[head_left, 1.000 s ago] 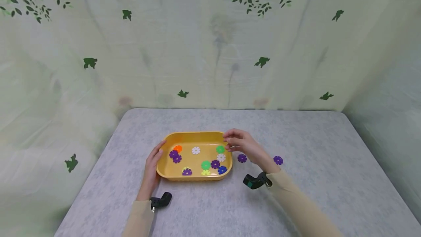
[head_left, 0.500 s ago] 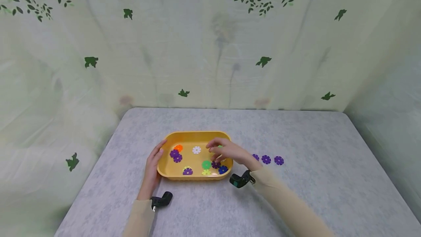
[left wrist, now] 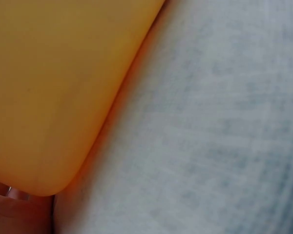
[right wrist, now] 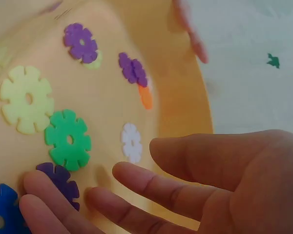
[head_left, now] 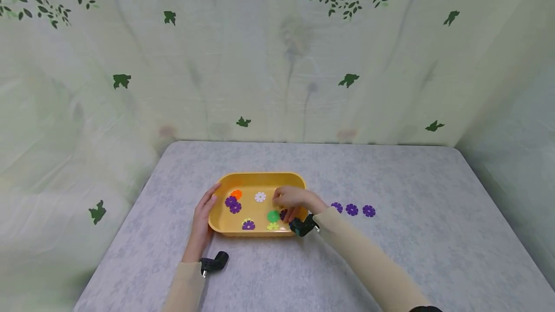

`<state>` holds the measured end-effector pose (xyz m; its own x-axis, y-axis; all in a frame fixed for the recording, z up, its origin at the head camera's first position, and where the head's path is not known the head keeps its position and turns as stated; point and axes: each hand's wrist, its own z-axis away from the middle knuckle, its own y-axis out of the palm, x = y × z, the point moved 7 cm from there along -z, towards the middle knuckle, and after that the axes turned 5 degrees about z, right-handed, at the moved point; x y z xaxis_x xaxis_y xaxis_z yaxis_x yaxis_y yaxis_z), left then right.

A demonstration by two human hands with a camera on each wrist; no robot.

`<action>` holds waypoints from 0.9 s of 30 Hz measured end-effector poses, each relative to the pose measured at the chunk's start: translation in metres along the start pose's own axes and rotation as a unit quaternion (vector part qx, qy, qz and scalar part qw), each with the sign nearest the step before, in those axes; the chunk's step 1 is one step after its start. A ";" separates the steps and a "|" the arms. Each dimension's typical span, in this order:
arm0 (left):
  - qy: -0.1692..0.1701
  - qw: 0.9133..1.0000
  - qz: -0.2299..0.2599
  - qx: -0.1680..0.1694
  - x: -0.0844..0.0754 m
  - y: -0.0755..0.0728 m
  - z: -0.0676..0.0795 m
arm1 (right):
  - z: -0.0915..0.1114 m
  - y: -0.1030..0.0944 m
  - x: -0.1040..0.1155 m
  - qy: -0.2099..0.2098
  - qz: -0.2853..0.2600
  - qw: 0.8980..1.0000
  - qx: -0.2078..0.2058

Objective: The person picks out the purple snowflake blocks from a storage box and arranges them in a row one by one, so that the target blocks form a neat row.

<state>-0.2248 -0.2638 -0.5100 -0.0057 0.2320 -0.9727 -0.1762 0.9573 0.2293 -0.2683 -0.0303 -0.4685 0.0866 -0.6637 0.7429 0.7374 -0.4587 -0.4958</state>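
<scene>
A yellow tray [head_left: 256, 180] holds several flat notched plastic discs, the snowflake-building kind. My left hand [head_left: 202, 216] grips the tray's left side; its fingers show at the tray's corner in the left wrist view. My right hand [head_left: 294, 198] reaches down into the tray's right part. In the right wrist view its fingers are spread, with nothing between thumb and forefinger. Two fingers overlap a dark purple disc [right wrist: 63, 184], beside a green disc [right wrist: 68, 140] and a blue disc [right wrist: 2, 200]. A white disc [head_left: 260, 197] lies near the thumb.
Purple discs lie in a row on the grey table to the tray's right, among them one purple disc [head_left: 369, 211] at the row's end. In the tray's left part are an orange disc [head_left: 236, 194] and more purple ones. A leaf-patterned curtain [head_left: 277, 61] hangs behind the table.
My right hand has moved left and down from the tray's right rim into the tray. Three purple discs on the table now show beside the wrist. My left hand stays at the tray.
</scene>
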 end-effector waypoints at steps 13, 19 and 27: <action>0.006 1.000 -0.005 0.006 0.001 0.000 0.000 | -0.005 0.005 -0.006 0.044 0.004 0.999 -0.014; 0.007 1.000 -0.004 0.006 0.001 0.000 0.001 | -0.006 0.006 -0.006 0.047 0.002 0.999 -0.017; 0.009 1.000 0.006 0.005 0.000 0.000 0.001 | -0.009 0.006 -0.005 0.025 -0.017 0.999 -0.023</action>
<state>-0.2242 -0.2633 -0.5100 -0.0251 0.2401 -0.9704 -0.1662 0.9562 0.2409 -0.2703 -0.0350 -0.4798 0.0272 -0.6748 0.7375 0.7072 -0.5085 -0.4913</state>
